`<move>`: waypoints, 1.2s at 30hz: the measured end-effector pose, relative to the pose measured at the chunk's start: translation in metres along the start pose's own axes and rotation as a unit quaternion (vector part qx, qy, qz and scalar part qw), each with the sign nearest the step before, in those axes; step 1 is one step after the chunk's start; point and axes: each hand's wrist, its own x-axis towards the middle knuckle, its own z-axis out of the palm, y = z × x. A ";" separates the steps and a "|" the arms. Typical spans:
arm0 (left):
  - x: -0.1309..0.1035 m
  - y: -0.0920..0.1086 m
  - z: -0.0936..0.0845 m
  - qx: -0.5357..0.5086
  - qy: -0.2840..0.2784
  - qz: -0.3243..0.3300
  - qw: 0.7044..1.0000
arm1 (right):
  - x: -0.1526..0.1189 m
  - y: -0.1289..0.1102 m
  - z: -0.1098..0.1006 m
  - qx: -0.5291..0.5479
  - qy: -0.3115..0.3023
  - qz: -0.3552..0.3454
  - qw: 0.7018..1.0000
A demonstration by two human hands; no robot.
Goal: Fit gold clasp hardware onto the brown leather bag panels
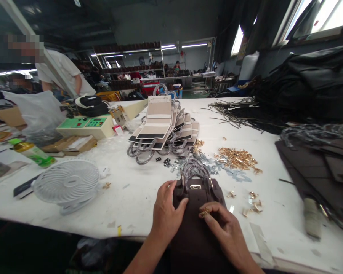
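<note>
A dark brown handbag [198,228] lies at the table's front edge, its plastic-wrapped handles [196,167] pointing away from me. A gold-coloured metal plate [195,187] sits near its top. My left hand [168,209] grips the bag's left edge, thumb on the face and fingers along the side. Over the bag's right half, my right hand [224,226] pinches small gold metal fittings [205,213] between thumb and fingers. Right of the bag, a few loose gold fittings [255,205] lie on the table. Beyond them is a heap of gold fittings [237,158] beside flat grey metal plates [208,163].
Beige-lined bag pieces with wrapped handles [160,120] are stacked behind the bag. A white fan [68,182], a bottle [32,152] and a green-panelled machine [85,125] stand left. Dark bag pieces [311,167] and dark strips [237,112] lie right. A person [65,72] stands back left.
</note>
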 end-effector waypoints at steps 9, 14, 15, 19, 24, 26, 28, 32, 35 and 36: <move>0.001 0.015 -0.012 -0.115 -0.023 -0.070 0.991 | -0.002 0.001 0.000 -0.018 -0.001 -0.020 1.000; 0.006 0.029 -0.016 -0.367 -0.026 -0.238 0.899 | -0.003 0.000 -0.005 0.045 0.015 0.028 0.998; 0.006 0.031 -0.017 -0.430 -0.045 -0.273 0.859 | -0.003 0.000 -0.006 0.061 0.015 0.041 0.997; -0.001 0.035 -0.022 -0.576 -0.204 -0.328 0.720 | -0.003 0.003 -0.010 0.081 0.021 0.070 0.994; -0.008 0.036 -0.016 -0.596 -0.227 -0.365 0.678 | 0.002 -0.001 -0.025 0.030 0.033 0.074 0.996; -0.007 0.033 -0.012 -0.616 -0.221 -0.386 0.650 | 0.008 -0.005 -0.036 -0.054 0.040 0.036 0.997; -0.005 0.028 -0.009 -0.642 -0.230 -0.395 0.616 | 0.015 -0.010 -0.047 -0.142 0.033 -0.027 0.989; -0.003 0.021 -0.008 -0.673 -0.261 -0.397 0.567 | 0.027 -0.017 -0.059 -0.226 -0.026 -0.112 0.967; -0.004 0.019 -0.009 -0.688 -0.283 -0.389 0.543 | 0.034 -0.020 -0.057 -0.253 -0.063 -0.130 0.957; -0.004 0.018 -0.009 -0.693 -0.289 -0.387 0.535 | 0.035 -0.021 -0.055 -0.258 -0.076 -0.131 0.954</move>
